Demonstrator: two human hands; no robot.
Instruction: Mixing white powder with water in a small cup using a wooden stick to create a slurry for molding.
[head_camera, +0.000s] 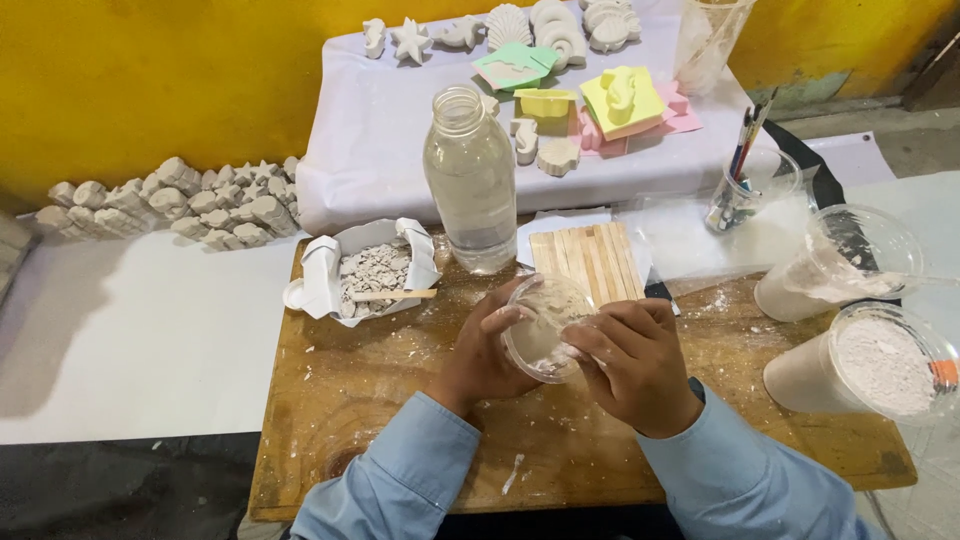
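The fingers of the right hand are curled around the near rim of a small clear plastic cup, with the fingertips reaching inside as if they wipe or scrape the wall. The left hand cups the other side, thumb over the rim and fingers underneath, so both hands are closed on the cup. It is held tilted, just above the wooden board, in front of the row of flat wooden sticks.

The cup seems to hold a thin layer of pale, wet paste; I cannot say for sure, because the fingers cover part of it. To do this well, I think the left hand should keep the cup steady and tilted while the right fingers go around the wall evenly, without squeezing the soft plastic too hard.

Behind the hands stands an open clear bottle, mostly full of cloudy water. To its left, a white paper tray holds broken grey-white pieces and one stick. At the right, two big clear cups: the nearer one is nearly full of white powder, the further one has powder too. A glass jar keeps some brushes.
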